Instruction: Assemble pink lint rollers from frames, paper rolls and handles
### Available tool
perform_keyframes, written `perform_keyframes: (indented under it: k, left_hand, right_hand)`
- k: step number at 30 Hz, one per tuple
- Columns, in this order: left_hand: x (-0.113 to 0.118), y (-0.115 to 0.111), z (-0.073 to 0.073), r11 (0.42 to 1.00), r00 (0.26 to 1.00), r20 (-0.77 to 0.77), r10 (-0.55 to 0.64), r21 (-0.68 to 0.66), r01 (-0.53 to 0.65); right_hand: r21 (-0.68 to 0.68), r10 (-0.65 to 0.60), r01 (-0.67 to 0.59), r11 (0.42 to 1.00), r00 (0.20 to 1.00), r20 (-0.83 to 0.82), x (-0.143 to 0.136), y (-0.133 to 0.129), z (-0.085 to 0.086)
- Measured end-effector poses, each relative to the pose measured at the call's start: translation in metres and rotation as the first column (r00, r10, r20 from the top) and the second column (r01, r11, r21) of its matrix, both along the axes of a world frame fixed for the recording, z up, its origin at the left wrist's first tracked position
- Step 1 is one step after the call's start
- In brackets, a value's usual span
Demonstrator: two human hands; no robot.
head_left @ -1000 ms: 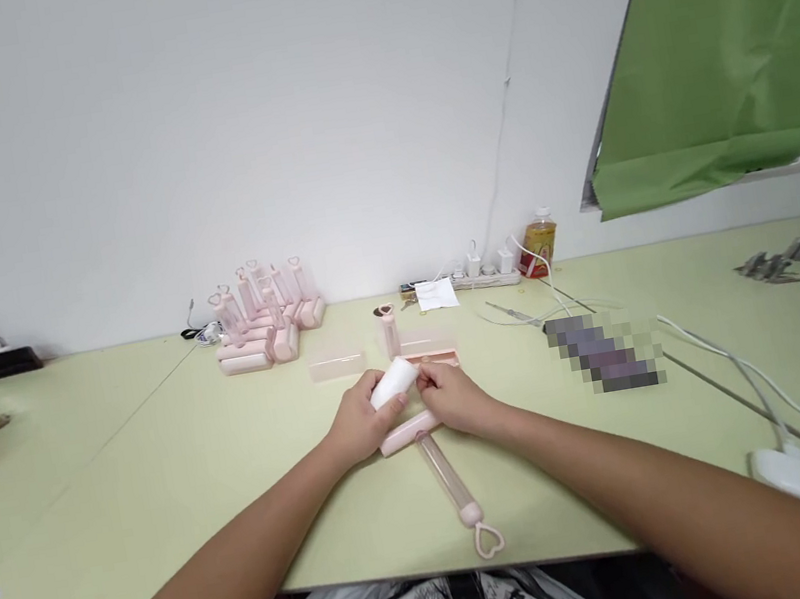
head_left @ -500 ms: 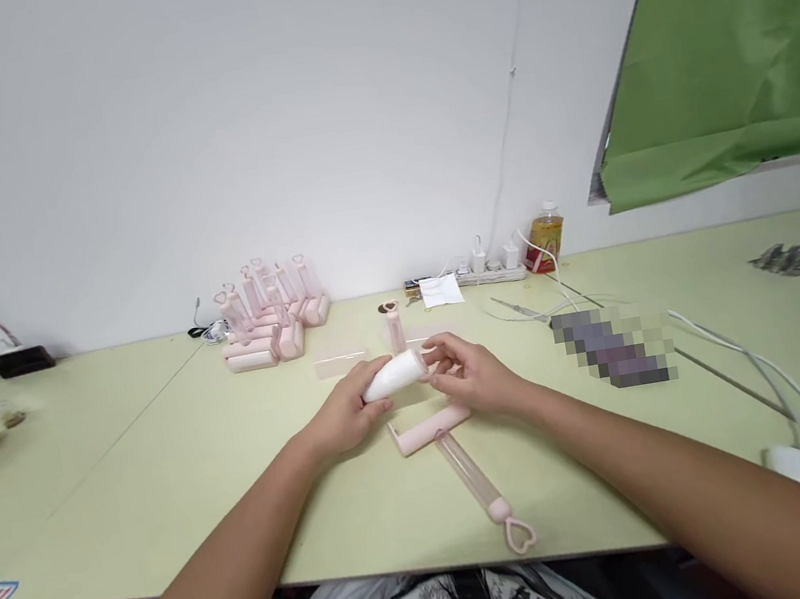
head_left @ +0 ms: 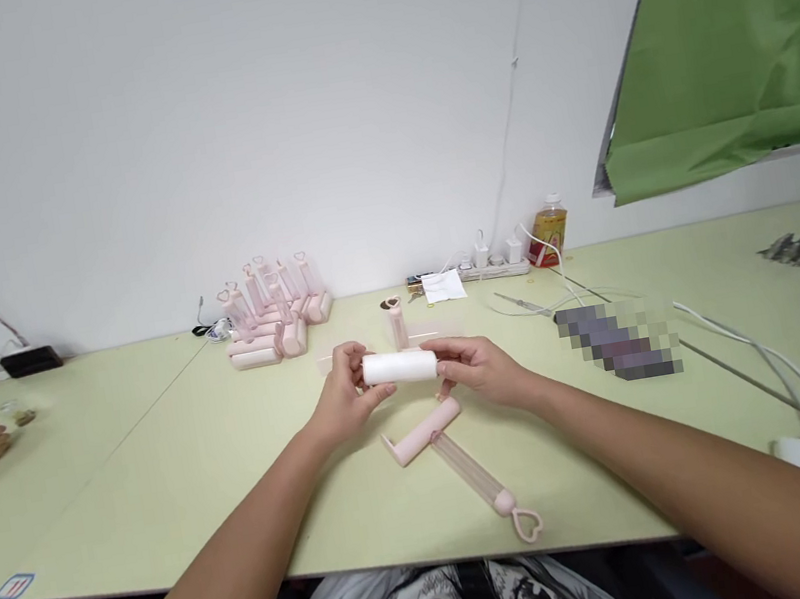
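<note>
Hands (head_left: 344,399) (head_left: 486,373) gripping 1 white roll (head_left: 401,367) by its ends, pink heart-handled frame (head_left: 428,433) lying nearer on table (head_left: 169,468)

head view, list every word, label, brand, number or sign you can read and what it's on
"11", probably: red strokes on the blue-edged sticker near the front edge of the table.
Bottle: label too small and blurred to read.
White roll: no text can be made out.

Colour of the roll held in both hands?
The roll is white, with no visible pattern; it shows in the head view, the only one.
</note>
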State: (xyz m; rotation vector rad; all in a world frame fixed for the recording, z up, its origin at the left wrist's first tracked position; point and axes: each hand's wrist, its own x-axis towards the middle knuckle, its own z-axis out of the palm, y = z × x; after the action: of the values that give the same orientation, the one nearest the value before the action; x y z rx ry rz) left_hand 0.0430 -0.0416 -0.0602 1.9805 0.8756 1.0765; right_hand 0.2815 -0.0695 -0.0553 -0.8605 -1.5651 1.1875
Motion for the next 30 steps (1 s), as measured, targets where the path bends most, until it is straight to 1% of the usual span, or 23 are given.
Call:
perform_keyframes:
  k: [2, 5, 9, 14, 17, 23, 30]
  left_hand:
    - [0.001, 0.000, 0.001, 1.000, 0.999, 0.054, 0.003, -0.011, -0.003]
    - [0.001, 0.000, 0.001, 1.000, 0.995, 0.096, 0.004, -0.011, -0.003]
    - [0.001, 0.000, 0.001, 1.000, 0.992, 0.122, -0.005, -0.020, 0.008]
    - [0.000, 0.000, 0.002, 0.996, 0.990, 0.139, -0.015, -0.081, 0.027]
    - [-0.002, 0.000, 0.003, 0.995, 0.991, 0.134, -0.028, -0.087, 0.040]
    - [-0.004, 0.000, 0.002, 0.999, 0.995, 0.094, -0.028, -0.021, 0.030]
    - [-0.007, 0.004, 0.000, 0.998, 0.997, 0.062, -0.044, -0.052, 0.048]
  right_hand:
    - [-0.030, 0.011, -0.012, 0.999, 0.999, -0.040, 0.001, 0.001, 0.000]
    - [-0.066, 0.030, -0.037, 0.997, 0.995, -0.093, 0.002, 0.002, -0.003]
    - [-0.147, 0.055, -0.073, 0.986, 0.991, -0.122, 0.005, 0.004, -0.005]
    - [-0.221, 0.082, -0.118, 0.968, 0.983, -0.162, 0.007, 0.003, -0.001]
    - [-0.225, 0.083, -0.119, 0.967, 0.983, -0.163, 0.007, 0.003, 0.001]
    - [-0.184, 0.073, -0.093, 0.979, 0.991, -0.112, 0.005, 0.000, 0.006]
    - [-0.140, 0.047, -0.054, 0.989, 0.997, -0.055, -0.001, -0.005, 0.008]
